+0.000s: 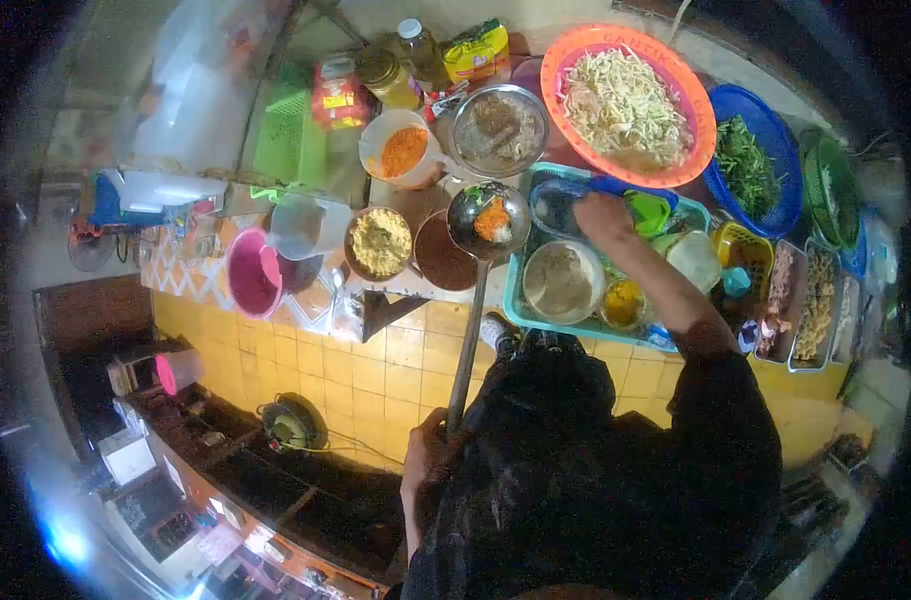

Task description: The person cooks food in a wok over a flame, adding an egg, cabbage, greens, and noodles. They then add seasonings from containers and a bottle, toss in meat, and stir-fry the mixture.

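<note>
My left hand (431, 447) is closed around the long handle of a ladle (465, 345), low on my left side. The ladle's metal bowl (464, 238) rests over a pot of dark red-brown contents (444, 262); orange paste, something white and chopped greens lie in it. My right hand (603, 218) reaches over a clear tub (556, 207) in a teal tray (514, 290). Its fingers are bunched and point down, so whatever they pinch is hidden. Close by in the tray are a bowl of greyish powder (563, 282) and a small container of yellow powder (622, 302).
An orange basin of shredded cabbage (626, 105) and a blue basket of greens (751, 170) stand behind the tray. On the left are a jug of orange paste (401, 152), a yellow crumbly mix (379, 243) and a pink bucket (254, 273). A fan (294, 423) stands on the floor.
</note>
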A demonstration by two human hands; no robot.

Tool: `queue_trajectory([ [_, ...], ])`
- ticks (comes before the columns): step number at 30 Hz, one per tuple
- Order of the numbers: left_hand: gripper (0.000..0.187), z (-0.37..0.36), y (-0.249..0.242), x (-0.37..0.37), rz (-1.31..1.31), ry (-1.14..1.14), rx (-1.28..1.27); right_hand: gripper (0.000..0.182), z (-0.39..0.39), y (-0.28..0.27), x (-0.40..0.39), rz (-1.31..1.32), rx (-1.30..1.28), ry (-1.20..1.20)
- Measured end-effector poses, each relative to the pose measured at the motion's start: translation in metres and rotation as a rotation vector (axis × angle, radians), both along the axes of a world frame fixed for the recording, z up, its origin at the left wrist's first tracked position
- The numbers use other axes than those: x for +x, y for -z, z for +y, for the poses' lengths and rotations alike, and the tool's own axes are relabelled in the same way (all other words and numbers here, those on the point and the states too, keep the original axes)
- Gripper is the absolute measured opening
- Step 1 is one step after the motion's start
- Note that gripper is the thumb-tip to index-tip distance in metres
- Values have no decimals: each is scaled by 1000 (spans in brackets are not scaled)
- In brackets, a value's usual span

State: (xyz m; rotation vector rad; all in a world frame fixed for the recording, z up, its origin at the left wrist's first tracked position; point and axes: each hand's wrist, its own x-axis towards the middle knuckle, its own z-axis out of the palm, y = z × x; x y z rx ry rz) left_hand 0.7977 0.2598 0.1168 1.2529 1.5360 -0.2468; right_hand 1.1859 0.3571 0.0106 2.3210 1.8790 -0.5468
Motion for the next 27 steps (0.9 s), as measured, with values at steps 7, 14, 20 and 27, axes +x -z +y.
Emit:
queue_trajectory([
  [7,30,-2,2,1,-12,-1,34,18,-2,38,13,88,25,-60],
  [14,27,8,-21,14,18,-1,-12,16,-1,12,33,414,-72,16],
  [20,28,-1,-12,2,-21,18,69,19,-7,-12,37,635,-134,137],
  [27,29,-7,-4,-10,-23,9,52,16,-5,-59,36,699,-101,197],
])
